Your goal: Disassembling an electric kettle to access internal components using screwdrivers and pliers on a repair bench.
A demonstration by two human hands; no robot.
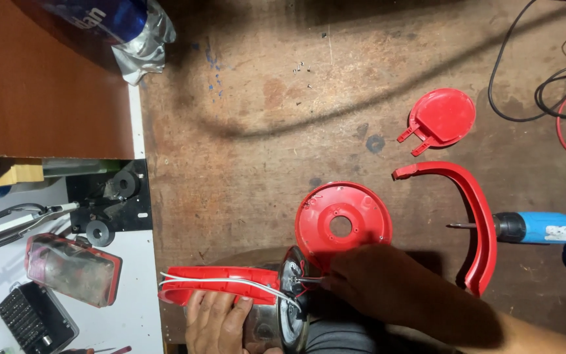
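Right, my left hand (216,321) sits at the bottom centre of the frame, fingers curled around the shiny metal kettle body (276,314) lying on its side, just under its long red plastic handle (214,283) with white wires (230,280) running along it. My right hand (378,282) comes in from the lower right, closed on a thin metal tool (306,280) whose tip touches the kettle's exposed underside. Just above my right hand, touching the kettle, lies the round red plastic base cover (342,223) with a centre hole. Further right, a curved red plastic handle shell (473,216) rests on the worn brown wooden bench (244,144), a round red lid (441,118) above it, and a blue electric screwdriver (545,231) at the right edge.
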